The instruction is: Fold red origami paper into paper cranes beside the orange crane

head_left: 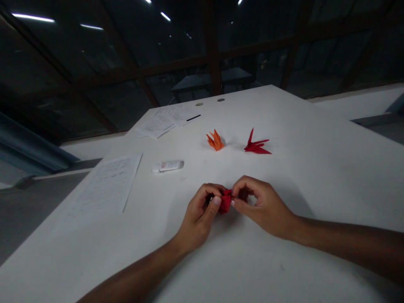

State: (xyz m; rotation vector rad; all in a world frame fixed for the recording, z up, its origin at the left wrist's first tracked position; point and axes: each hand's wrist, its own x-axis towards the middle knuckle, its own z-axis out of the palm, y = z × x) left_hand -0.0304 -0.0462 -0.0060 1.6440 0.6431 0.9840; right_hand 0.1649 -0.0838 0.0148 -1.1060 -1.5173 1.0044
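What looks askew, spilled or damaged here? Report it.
Mildly askew: the papers at the far left corner of the table, overlapping at uneven angles. No spill shows, nor any tear in the held red paper.

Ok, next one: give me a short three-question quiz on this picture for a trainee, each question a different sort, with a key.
1. True or false: the left hand and the right hand are both at the small folded red paper piece.
2. Multiple choice: as the camera sees it, where is the spiky orange folded-paper figure relative to the spiky red folded-paper figure? A) to its right B) to its left C) on top of it
3. Fill in: the white oblong item with printing lies nearer the ____ hand.

Key: 1. True 2. B 3. left
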